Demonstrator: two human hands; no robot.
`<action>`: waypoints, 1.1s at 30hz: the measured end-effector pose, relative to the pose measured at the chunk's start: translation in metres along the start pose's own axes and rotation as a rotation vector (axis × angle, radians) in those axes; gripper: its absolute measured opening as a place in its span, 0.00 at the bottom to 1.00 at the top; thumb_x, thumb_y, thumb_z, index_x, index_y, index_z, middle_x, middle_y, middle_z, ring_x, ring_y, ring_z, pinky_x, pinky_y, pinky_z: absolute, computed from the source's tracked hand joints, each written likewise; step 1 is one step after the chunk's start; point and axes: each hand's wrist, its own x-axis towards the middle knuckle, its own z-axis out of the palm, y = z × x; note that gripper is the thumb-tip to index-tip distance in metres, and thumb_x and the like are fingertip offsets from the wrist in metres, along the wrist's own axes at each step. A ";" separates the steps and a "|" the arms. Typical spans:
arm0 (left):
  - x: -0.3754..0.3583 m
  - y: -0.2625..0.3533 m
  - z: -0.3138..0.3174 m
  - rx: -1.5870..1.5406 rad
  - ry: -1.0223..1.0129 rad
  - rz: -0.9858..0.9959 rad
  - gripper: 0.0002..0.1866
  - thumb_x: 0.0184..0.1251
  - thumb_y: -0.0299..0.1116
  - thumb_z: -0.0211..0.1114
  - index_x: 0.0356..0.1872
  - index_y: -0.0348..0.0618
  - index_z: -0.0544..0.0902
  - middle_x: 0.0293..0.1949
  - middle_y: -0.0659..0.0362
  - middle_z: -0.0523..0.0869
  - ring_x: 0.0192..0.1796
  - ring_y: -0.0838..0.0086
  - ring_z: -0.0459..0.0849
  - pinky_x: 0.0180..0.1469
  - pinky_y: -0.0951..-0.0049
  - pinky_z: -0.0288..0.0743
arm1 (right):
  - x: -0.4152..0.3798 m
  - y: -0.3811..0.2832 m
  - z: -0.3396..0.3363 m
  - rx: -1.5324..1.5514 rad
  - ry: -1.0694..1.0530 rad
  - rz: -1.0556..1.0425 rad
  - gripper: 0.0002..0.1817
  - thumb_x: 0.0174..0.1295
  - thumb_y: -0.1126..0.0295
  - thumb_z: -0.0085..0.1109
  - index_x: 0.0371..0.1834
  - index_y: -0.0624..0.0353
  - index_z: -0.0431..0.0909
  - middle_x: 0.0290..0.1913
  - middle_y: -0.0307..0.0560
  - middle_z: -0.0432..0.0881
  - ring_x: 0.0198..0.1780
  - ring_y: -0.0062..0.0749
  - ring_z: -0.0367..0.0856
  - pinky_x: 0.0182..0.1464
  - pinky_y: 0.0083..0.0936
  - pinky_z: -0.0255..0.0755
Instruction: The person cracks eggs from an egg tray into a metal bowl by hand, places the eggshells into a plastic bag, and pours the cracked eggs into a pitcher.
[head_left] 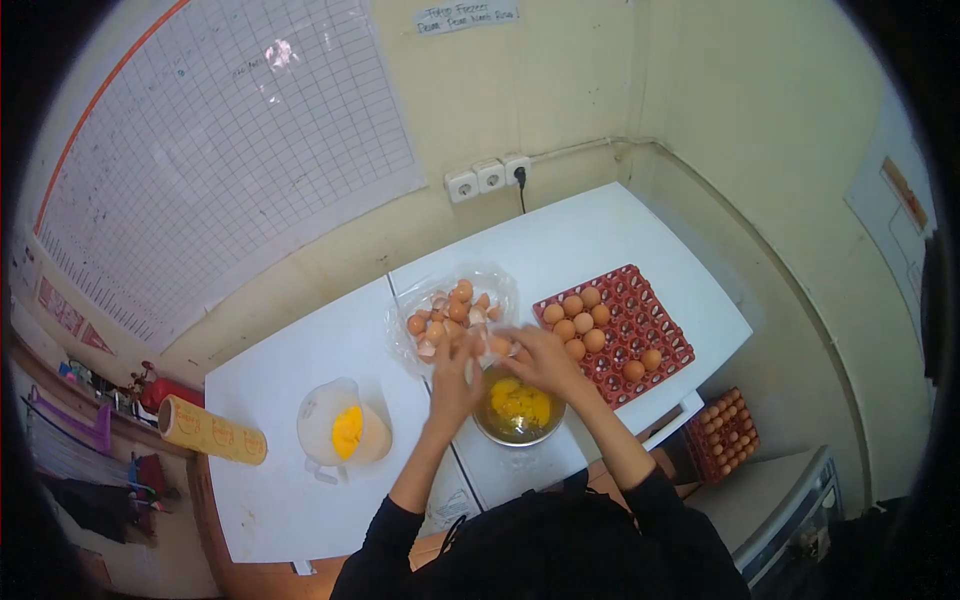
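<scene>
My left hand (456, 372) and my right hand (548, 362) meet over the back rim of a metal bowl (519, 442) that holds several yolks (520, 402) in clear egg white. A brown eggshell (501, 345) shows between them, at my right fingertips. The fingers of my left hand are bent inward and slightly blurred; what they pinch is unclear. Just behind my hands lies a clear plastic bag (398, 318) with several broken shells (461, 300). To the right, a red egg tray (652, 315) carries several whole brown eggs (585, 323).
A clear jug (318, 420) with yellow contents stands left on the white table (265, 510), beside a yellow roll (213, 430). Another egg tray (722, 435) sits lower right. Wall sockets (490, 177) with a black plug are behind the table.
</scene>
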 end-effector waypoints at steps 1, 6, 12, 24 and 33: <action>0.012 -0.008 -0.001 0.040 0.049 0.018 0.31 0.51 0.16 0.58 0.62 0.42 0.74 0.56 0.39 0.74 0.58 0.45 0.75 0.60 0.54 0.69 | 0.018 -0.001 0.007 0.061 0.088 -0.042 0.28 0.55 0.55 0.69 0.58 0.53 0.77 0.38 0.55 0.81 0.43 0.49 0.79 0.46 0.38 0.73; 0.043 -0.059 0.005 0.157 -0.063 0.046 0.34 0.50 0.22 0.62 0.65 0.45 0.72 0.63 0.39 0.70 0.64 0.45 0.70 0.66 0.52 0.62 | 0.036 0.016 0.019 -0.009 0.060 0.078 0.30 0.57 0.53 0.66 0.62 0.49 0.74 0.41 0.58 0.78 0.42 0.53 0.78 0.46 0.42 0.73; 0.034 -0.033 0.031 0.025 -0.096 0.145 0.23 0.50 0.24 0.64 0.52 0.41 0.80 0.47 0.45 0.78 0.50 0.50 0.76 0.56 0.55 0.69 | -0.049 -0.011 -0.057 0.153 0.225 0.299 0.24 0.53 0.59 0.71 0.50 0.59 0.80 0.42 0.51 0.82 0.40 0.35 0.82 0.44 0.29 0.76; 0.000 0.099 0.202 0.054 -0.534 0.146 0.24 0.48 0.40 0.72 0.46 0.38 0.80 0.50 0.46 0.75 0.53 0.51 0.73 0.54 0.55 0.69 | -0.237 0.020 -0.140 -0.075 0.619 0.860 0.16 0.55 0.62 0.70 0.42 0.60 0.84 0.29 0.45 0.82 0.35 0.25 0.80 0.41 0.25 0.74; 0.007 0.085 0.216 0.085 -0.442 0.575 0.23 0.44 0.28 0.67 0.48 0.48 0.82 0.50 0.48 0.73 0.51 0.54 0.71 0.50 0.56 0.66 | -0.274 0.024 -0.147 -0.050 0.693 0.961 0.12 0.54 0.66 0.70 0.39 0.58 0.84 0.28 0.38 0.78 0.34 0.20 0.75 0.40 0.21 0.71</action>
